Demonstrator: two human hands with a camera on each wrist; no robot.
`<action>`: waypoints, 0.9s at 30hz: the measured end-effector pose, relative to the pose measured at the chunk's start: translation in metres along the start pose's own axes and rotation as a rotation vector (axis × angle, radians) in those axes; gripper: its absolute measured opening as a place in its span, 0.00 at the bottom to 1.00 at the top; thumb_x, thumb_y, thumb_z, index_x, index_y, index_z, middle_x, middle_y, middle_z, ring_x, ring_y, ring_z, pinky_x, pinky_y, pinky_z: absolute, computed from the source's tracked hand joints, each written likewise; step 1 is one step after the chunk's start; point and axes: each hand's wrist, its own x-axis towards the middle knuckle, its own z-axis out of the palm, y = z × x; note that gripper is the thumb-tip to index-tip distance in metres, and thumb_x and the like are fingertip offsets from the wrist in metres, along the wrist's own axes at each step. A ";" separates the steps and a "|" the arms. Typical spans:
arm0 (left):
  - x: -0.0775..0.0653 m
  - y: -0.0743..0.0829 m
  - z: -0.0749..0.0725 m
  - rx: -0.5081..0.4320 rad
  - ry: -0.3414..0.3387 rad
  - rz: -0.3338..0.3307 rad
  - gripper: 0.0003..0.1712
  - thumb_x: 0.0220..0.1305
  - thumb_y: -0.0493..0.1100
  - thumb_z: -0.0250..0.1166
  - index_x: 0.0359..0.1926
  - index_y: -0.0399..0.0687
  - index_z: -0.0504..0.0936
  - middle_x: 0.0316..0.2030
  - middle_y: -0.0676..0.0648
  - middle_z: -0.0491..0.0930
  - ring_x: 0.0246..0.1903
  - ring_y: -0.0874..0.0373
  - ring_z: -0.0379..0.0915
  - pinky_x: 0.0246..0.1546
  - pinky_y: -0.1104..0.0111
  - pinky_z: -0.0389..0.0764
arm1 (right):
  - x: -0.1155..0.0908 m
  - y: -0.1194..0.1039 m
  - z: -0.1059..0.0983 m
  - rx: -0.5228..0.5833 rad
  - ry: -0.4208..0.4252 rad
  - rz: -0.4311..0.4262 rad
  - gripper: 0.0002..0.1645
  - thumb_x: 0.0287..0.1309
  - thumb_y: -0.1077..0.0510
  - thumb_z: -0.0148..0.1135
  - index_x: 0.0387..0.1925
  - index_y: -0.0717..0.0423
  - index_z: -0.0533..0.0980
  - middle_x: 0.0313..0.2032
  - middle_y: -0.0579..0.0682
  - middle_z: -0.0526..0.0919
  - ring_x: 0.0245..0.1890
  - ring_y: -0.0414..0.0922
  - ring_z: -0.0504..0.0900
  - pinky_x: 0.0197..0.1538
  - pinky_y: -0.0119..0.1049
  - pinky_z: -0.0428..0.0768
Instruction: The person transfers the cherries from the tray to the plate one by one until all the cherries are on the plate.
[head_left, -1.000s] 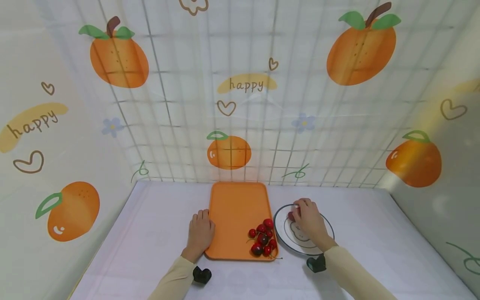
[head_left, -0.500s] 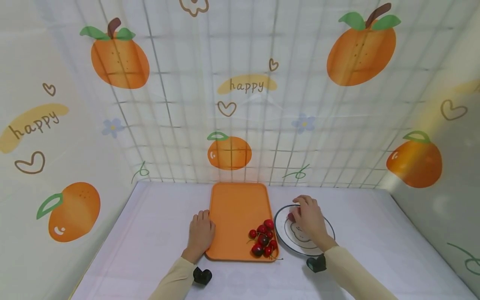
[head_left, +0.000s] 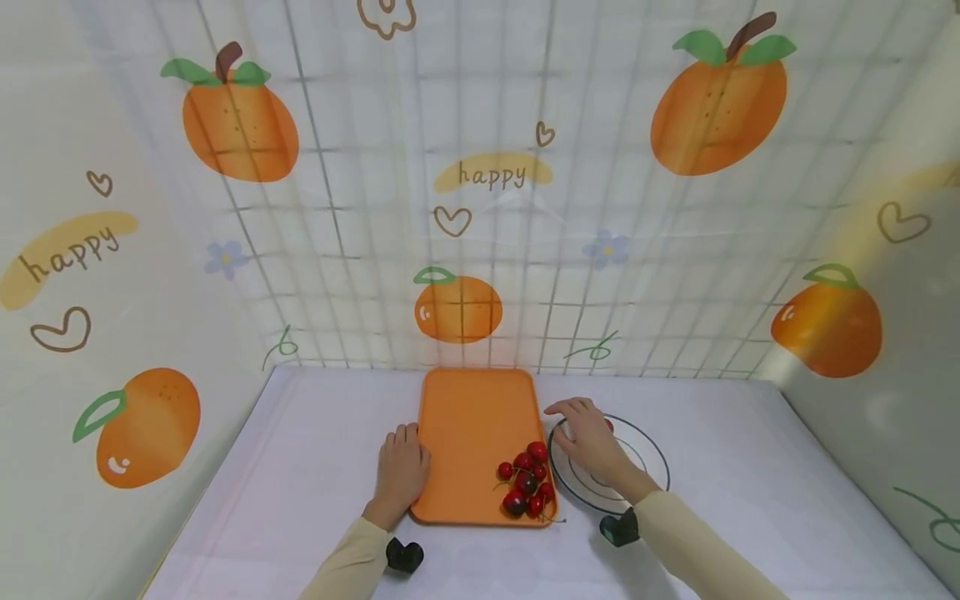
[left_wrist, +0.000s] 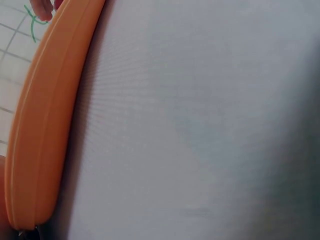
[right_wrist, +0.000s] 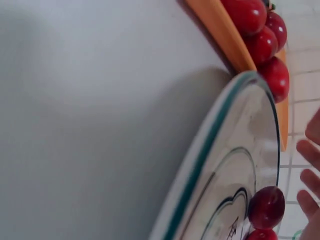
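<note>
My left hand (head_left: 402, 468) grips the left rim of an orange tray (head_left: 468, 417), its thumb lying over the edge. In the left wrist view the tray's outer wall (left_wrist: 42, 140) stands close by, and most of that hand is hidden. Over the left part of a white plate (head_left: 648, 467) with a dark rim hovers my right hand (head_left: 591, 442), fingers loosely bent and holding nothing. In the right wrist view its fingers (right_wrist: 311, 150) are apart from a dark red cherry (right_wrist: 266, 207) on the plate; another red cherry (right_wrist: 262, 235) lies beside it.
Several cherries (head_left: 527, 482) lie in the tray's front right corner, one stem poking over the rim. The plate stands right beside the tray. A white cloth (head_left: 322, 417) covers the table, with a printed curtain (head_left: 352, 275) behind.
My right hand has let go of a cherry on the plate and moved left toward the tray, uncovering some red fruit. My left hand has stayed at the tray's rim.
</note>
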 end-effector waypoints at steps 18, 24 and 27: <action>-0.002 0.006 -0.007 0.008 -0.019 -0.016 0.19 0.67 0.37 0.58 0.56 0.33 0.77 0.44 0.38 0.78 0.38 0.47 0.69 0.41 0.55 0.74 | -0.005 -0.010 0.012 0.138 -0.244 0.007 0.25 0.65 0.57 0.65 0.63 0.46 0.77 0.57 0.47 0.81 0.63 0.50 0.74 0.66 0.55 0.79; -0.002 0.005 -0.006 -0.012 0.003 -0.004 0.19 0.67 0.37 0.57 0.56 0.32 0.77 0.44 0.38 0.78 0.37 0.46 0.68 0.41 0.55 0.74 | -0.004 -0.011 0.011 0.095 -0.262 0.008 0.28 0.63 0.56 0.68 0.64 0.44 0.76 0.61 0.50 0.80 0.65 0.53 0.73 0.64 0.58 0.79; -0.003 0.004 -0.005 -0.013 0.019 0.003 0.19 0.67 0.38 0.57 0.55 0.32 0.77 0.43 0.38 0.78 0.37 0.45 0.68 0.40 0.54 0.73 | -0.005 -0.012 0.011 0.091 -0.263 0.011 0.28 0.63 0.55 0.68 0.64 0.43 0.76 0.62 0.51 0.79 0.65 0.53 0.74 0.64 0.58 0.79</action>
